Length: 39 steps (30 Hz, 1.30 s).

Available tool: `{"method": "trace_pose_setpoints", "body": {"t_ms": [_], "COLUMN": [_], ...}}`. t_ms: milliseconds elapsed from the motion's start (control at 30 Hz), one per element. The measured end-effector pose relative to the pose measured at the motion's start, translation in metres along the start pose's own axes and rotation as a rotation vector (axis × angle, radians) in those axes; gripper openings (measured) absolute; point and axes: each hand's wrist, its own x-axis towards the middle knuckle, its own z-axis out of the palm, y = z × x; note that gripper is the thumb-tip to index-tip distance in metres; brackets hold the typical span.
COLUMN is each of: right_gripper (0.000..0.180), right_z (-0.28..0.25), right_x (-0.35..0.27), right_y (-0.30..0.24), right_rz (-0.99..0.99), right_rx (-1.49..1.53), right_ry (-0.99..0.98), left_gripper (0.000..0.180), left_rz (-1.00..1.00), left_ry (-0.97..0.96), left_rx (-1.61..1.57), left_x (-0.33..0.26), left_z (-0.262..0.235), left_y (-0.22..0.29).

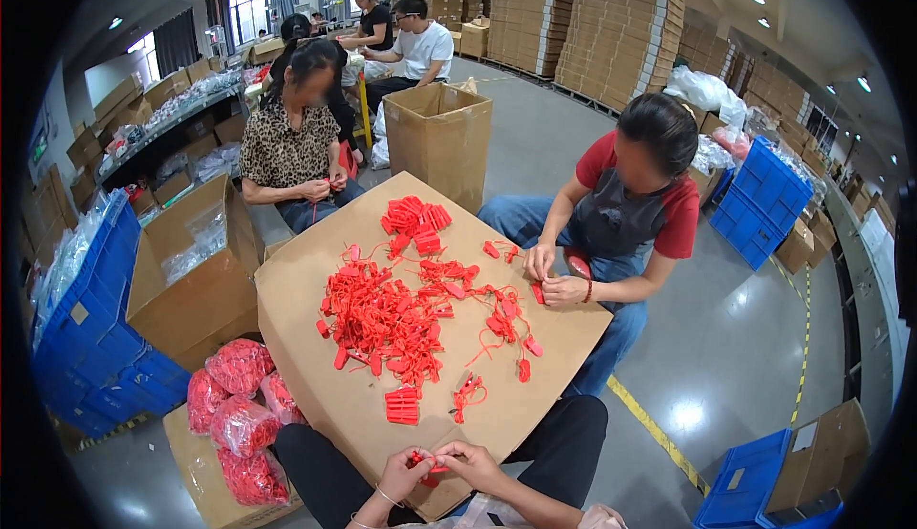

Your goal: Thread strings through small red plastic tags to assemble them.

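Observation:
Close to my body, at the near edge of the cardboard tabletop, both hands meet over a small red piece with cord. My left hand pinches it from one side, and my right hand grips it with closed fingertips. Its exact kind is hidden by my fingers. Just beyond lie a neat row of red plastic pieces and a loose red piece with a looped cord. A large tangled heap of red corded pieces covers the middle, with another stacked row at the far side.
Across the board to the right, a co-worker handles a red piece; another person works at the far left. Bagged red pieces sit on a carton by my left leg. Blue crates and an open carton stand around the board.

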Motion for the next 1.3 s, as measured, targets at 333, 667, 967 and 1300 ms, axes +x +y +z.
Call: {"method": "trace_pose_setpoints", "body": {"t_ms": [333,667,967,1300], "right_gripper": [0.012,0.017,0.017,0.016], "right_z": [0.005,0.008,0.003,-0.024], "right_x": [0.0,-0.007,-0.018,-0.02], "right_y": [0.005,0.009,0.014,-0.018], "right_rz": [0.054,0.282,0.187,0.274], "right_rx": [0.093,0.545,0.422,0.323], "right_ry": [0.029,-0.022,-0.168,-0.381], "left_gripper": [0.015,0.009,0.007,0.017], "left_rz": [-0.115,-0.143,-0.123,-0.383], "left_ry": [-0.091,-0.064,0.127,-0.501], "left_rx": [-0.074,-0.505,-0.516,-0.175], "left_x": [0.005,0.002,0.003,0.0], "left_z": [0.0,-0.005,-0.006,-0.021], "left_y": [-0.005,-0.018,-0.015,-0.005]}}
